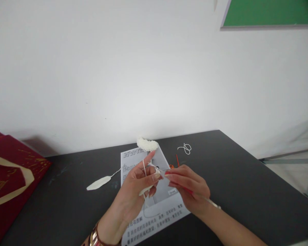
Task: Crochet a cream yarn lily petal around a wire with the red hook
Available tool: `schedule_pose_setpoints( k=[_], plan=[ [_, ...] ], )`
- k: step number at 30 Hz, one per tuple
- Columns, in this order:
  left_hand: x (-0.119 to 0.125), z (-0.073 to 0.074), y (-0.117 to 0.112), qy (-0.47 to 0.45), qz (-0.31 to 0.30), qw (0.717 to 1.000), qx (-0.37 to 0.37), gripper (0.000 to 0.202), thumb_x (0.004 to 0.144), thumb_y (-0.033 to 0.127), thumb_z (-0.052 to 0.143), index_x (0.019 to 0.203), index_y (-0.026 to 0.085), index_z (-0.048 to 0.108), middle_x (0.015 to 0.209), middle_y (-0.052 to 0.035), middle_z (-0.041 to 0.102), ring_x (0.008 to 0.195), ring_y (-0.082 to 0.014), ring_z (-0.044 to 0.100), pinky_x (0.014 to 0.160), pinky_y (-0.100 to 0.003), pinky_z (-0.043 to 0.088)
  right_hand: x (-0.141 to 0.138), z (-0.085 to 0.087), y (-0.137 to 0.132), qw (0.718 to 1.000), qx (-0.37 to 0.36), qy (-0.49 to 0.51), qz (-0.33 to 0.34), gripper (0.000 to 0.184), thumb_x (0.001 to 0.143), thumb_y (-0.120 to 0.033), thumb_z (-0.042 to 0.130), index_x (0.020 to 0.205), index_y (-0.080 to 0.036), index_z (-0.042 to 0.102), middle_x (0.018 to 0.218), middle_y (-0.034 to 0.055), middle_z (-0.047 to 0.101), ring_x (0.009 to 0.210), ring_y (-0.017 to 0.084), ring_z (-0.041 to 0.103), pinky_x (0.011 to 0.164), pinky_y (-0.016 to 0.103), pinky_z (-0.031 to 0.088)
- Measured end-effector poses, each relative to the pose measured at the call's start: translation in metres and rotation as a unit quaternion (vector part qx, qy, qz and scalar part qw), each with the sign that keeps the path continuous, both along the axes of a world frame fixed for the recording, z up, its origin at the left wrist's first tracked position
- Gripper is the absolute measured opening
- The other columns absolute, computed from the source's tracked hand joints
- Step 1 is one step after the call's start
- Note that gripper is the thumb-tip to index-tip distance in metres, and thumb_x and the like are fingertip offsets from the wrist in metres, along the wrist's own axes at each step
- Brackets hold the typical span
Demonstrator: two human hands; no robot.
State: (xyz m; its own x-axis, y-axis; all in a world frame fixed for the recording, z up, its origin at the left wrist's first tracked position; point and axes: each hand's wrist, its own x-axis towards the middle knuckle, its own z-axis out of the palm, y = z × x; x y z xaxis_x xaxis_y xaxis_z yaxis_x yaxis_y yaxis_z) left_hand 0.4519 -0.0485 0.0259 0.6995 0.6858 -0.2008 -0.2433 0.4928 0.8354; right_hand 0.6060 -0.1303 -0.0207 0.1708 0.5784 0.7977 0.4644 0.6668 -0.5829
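My left hand (140,182) pinches a small white crochet piece (145,190) between thumb and fingers. White yarn (144,168) runs over its raised index finger. In my right hand (191,188) is a crochet hook (166,173) with a red handle, mostly covered by the fingers. The hook's tip meets the white stitches at my left fingertips; the exact loop is too small to make out. Both hands are above a printed sheet (164,222) with text and a picture. Behind them a bundle of white yarn (147,144) rests at the sheet's top edge.
A finished-looking white crocheted petal (99,183) with a yarn tail lies left on the black table (236,177). A loose white yarn loop (187,149) and a thin red stick (177,160) lie to the right. At far left stands a red gift bag (28,160), against a white wall.
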Motion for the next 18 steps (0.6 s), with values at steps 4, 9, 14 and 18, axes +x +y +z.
schedule_pose_setpoints(
  k=[4, 9, 14, 18],
  plan=[
    [-0.004, 0.005, 0.001, 0.009, -0.022, 0.998, 0.05, 0.069, 0.071, 0.016, 0.074, 0.134, 0.021, 0.048, 0.067, 0.0025, 0.055, 0.048, -0.0051, 0.042, 0.041, -0.018, 0.031, -0.002, 0.006, 0.007, 0.907, -0.183, 0.357, 0.13, 0.008, 0.076, -0.027, 0.07, 0.082, -0.021, 0.074, 0.072, 0.005, 0.071, 0.045, 0.01, 0.052, 0.038, 0.021, 0.039],
    [-0.01, 0.01, -0.002, 0.052, -0.054, 0.992, 0.101, 0.065, 0.071, 0.02, 0.075, 0.131, 0.019, 0.051, 0.066, 0.0037, 0.052, 0.049, -0.0056, 0.043, 0.04, -0.018, 0.035, 0.001, 0.016, 0.007, 0.811, -0.278, 0.476, 0.195, 0.014, 0.069, -0.032, 0.077, 0.073, -0.019, 0.071, 0.058, 0.0015, 0.066, 0.042, 0.006, 0.042, 0.039, 0.017, 0.028],
    [-0.012, 0.013, -0.004, 0.082, -0.074, 0.988, 0.104, 0.06, 0.071, 0.019, 0.074, 0.128, 0.02, 0.055, 0.064, 0.0048, 0.052, 0.047, -0.0046, 0.041, 0.039, -0.017, 0.035, 0.011, 0.017, 0.005, 0.821, -0.286, 0.45, 0.206, 0.016, 0.074, -0.032, 0.073, 0.07, -0.017, 0.071, 0.057, 0.0015, 0.064, 0.041, 0.004, 0.033, 0.04, 0.019, 0.021],
    [-0.012, 0.013, -0.005, 0.097, -0.105, 0.985, 0.098, 0.059, 0.07, 0.016, 0.073, 0.126, 0.021, 0.056, 0.066, 0.0044, 0.054, 0.045, -0.0034, 0.041, 0.038, -0.015, 0.031, 0.019, 0.019, 0.003, 0.838, -0.281, 0.42, 0.205, 0.014, 0.073, -0.03, 0.073, 0.07, -0.017, 0.071, 0.061, 0.0031, 0.066, 0.045, 0.007, 0.042, 0.042, 0.021, 0.026]
  ],
)
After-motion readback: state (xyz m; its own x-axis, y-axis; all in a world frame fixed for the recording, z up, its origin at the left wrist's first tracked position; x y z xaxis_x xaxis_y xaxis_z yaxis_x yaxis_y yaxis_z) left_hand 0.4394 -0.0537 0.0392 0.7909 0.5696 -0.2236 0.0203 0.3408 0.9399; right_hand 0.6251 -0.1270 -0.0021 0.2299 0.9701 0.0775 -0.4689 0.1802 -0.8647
